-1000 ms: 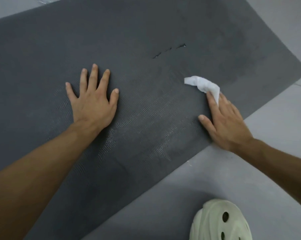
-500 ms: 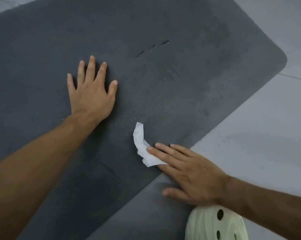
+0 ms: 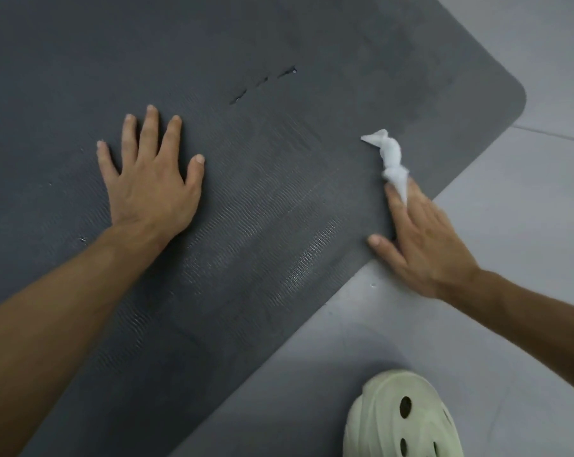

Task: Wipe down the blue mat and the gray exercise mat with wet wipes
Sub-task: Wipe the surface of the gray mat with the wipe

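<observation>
The gray exercise mat (image 3: 279,166) lies flat on the floor and fills most of the view. Its ribbed surface shines wet between my hands. My left hand (image 3: 150,179) rests flat on the mat, fingers spread. My right hand (image 3: 421,239) lies at the mat's near right edge with straight fingers pressing a crumpled white wet wipe (image 3: 391,159) onto the mat. The wipe sticks out past my fingertips. No blue mat is in view.
Small tears (image 3: 262,82) mark the mat beyond my hands. A pale green perforated clog (image 3: 401,420) stands on the gray tiled floor (image 3: 526,192) at the lower right, close to the mat's edge.
My right hand swept the wipe from the right edge toward the near middle of the mat and back out to the right. My left hand has stayed flat in place.
</observation>
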